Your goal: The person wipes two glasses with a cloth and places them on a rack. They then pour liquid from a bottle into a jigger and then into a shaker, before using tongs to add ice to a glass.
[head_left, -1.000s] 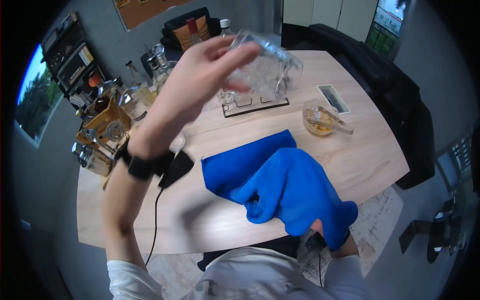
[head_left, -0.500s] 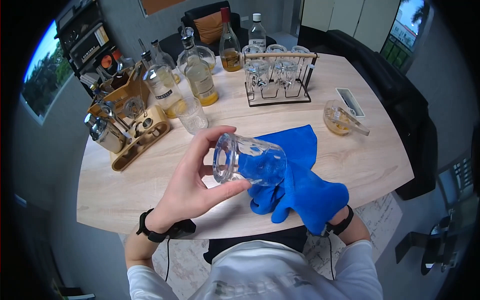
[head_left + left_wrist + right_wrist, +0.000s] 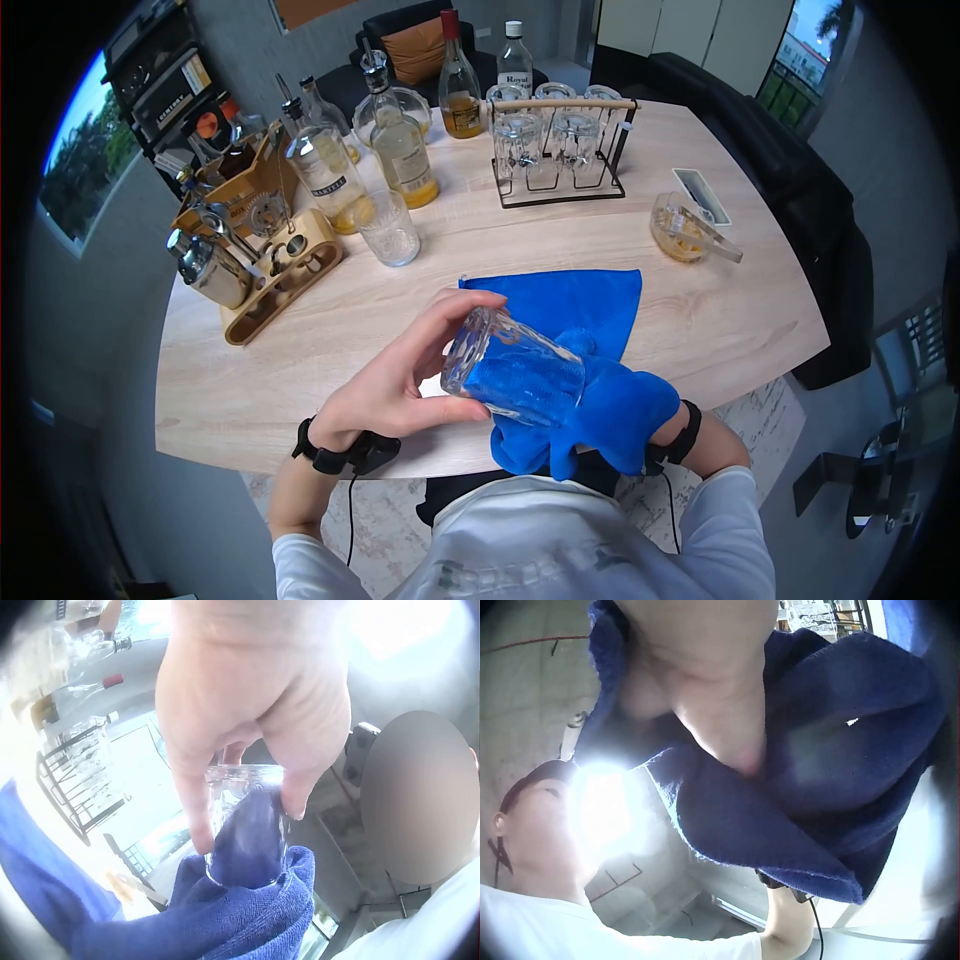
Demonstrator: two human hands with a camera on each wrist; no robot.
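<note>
My left hand (image 3: pixel 385 392) grips a clear, ridged glass (image 3: pixel 480 350) near its base, thumb on one side and fingers on the other. The glass lies tilted in the air, its mouth toward my right hand (image 3: pixel 668 430). A blue cloth (image 3: pixel 625 405) covers most of that hand, and part of it is inside the glass. In the left wrist view, blue fabric shows through the glass (image 3: pixel 247 832). The right wrist view shows the right hand (image 3: pixel 712 690) with its thumb against the cloth (image 3: pixel 840 772); its other fingers are hidden. A flat part of the cloth lies on the table.
Another glass (image 3: pixel 392 235) stands near several bottles at the left, beside a wooden bar-tool stand (image 3: pixel 275 305) and shaker (image 3: pixel 210 270). Upturned glasses hang on a rack (image 3: pixel 560 200) at the back. A bowl with tongs (image 3: pixel 680 230) is at the right.
My left hand came down from above the table with the glass, then moved right and closer to me. The cloth around my right hand now reaches into the glass.
</note>
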